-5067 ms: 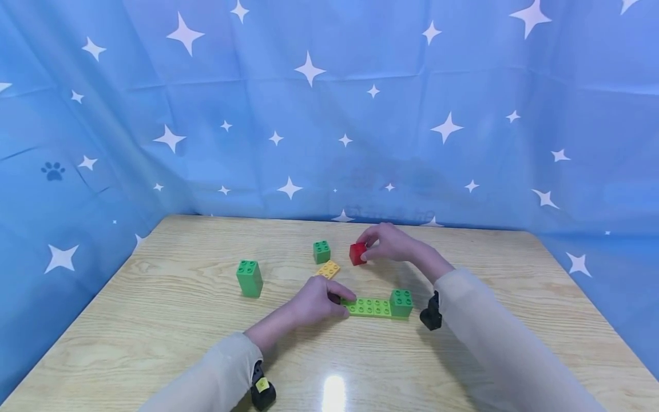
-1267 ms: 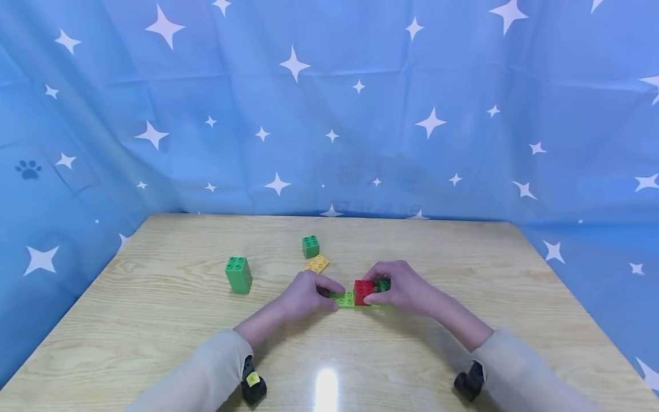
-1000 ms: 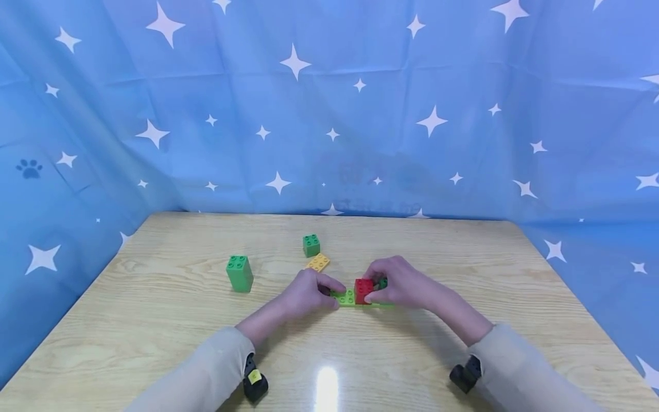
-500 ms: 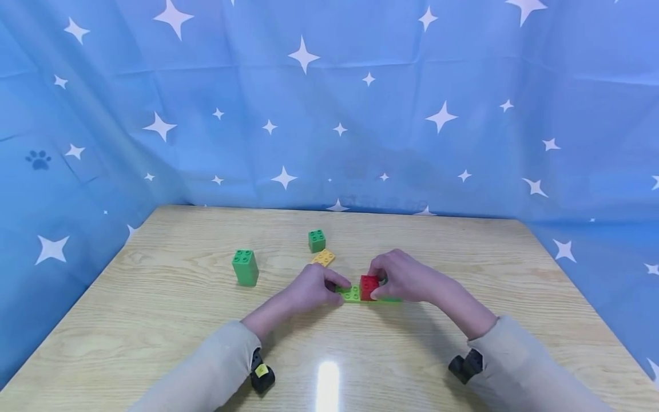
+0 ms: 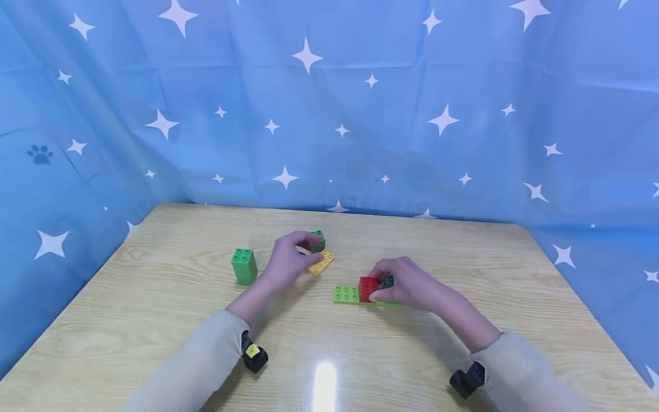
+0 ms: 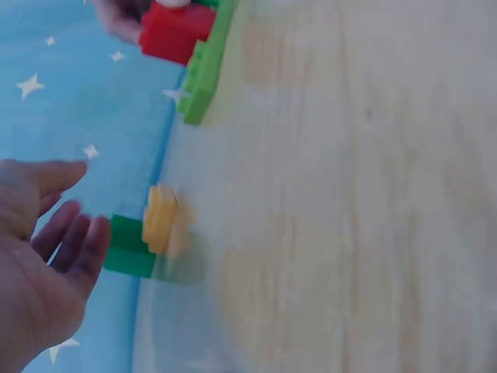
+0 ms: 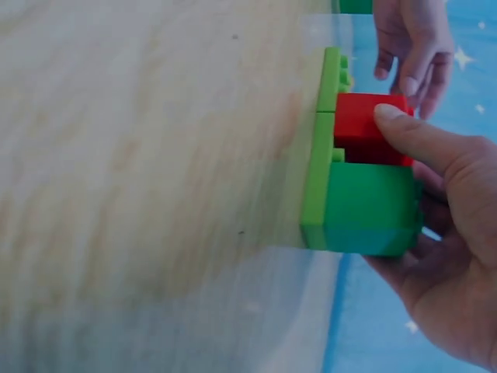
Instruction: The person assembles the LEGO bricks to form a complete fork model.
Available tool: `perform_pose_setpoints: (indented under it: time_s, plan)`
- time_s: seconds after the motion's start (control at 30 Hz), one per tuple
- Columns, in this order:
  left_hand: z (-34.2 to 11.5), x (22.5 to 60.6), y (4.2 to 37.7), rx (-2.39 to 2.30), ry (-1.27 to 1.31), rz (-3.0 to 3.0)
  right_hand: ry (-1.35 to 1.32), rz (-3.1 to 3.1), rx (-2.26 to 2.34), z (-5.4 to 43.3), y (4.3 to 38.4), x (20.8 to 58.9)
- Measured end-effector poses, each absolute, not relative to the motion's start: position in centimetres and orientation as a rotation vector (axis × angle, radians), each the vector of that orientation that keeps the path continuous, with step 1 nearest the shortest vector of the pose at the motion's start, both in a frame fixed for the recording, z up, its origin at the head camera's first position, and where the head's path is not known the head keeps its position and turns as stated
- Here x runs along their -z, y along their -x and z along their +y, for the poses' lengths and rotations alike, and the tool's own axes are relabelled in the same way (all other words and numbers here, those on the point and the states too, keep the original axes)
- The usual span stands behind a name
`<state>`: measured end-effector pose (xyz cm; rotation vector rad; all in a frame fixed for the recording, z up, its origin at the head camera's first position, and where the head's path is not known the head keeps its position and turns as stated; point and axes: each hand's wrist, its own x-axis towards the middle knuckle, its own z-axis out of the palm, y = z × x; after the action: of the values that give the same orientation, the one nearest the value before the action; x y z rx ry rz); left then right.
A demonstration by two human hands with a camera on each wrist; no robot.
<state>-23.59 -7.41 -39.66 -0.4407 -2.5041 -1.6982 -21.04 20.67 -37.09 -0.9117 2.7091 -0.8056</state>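
Note:
My right hand (image 5: pixel 414 286) pinches a red building brick (image 5: pixel 366 289), thumb on the near side. The brick sits on a lime-green strip (image 5: pixel 345 294) of studded plates lying on the table. A green brick (image 7: pixel 373 210) stands on the strip's right end, partly behind that hand in the head view. My left hand (image 5: pixel 287 262) hovers with fingers apart beside a small green brick (image 5: pixel 320 242) and a flat yellow brick (image 5: pixel 325 261). In the left wrist view nothing is between its fingers, and the yellow brick (image 6: pixel 159 220) lies just past the fingertips.
A tall green brick (image 5: pixel 244 267) stands to the left of my left hand. The wooden table (image 5: pixel 154 320) ends at the back against a blue curtain (image 5: pixel 329 103) with white stars.
The red brick came from the back of the table onto the lime strip in my right hand. My left hand has let go of the strip and moved back-left to the yellow and small green bricks.

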Motion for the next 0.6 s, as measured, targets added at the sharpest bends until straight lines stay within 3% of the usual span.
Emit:
perform_pose_setpoints:
  time_s: [0.3, 0.6]
  plan:
    - [-8.0, 41.0, 25.6, 1.662, 0.184, -2.470, 0.934, 2.751, 0.860, 21.1, 21.0, 38.2]
    - [-7.1, 40.8, 26.8, 1.656, 0.239, -2.568, 0.972, 2.774, 0.882, 21.4, 20.7, 38.3]
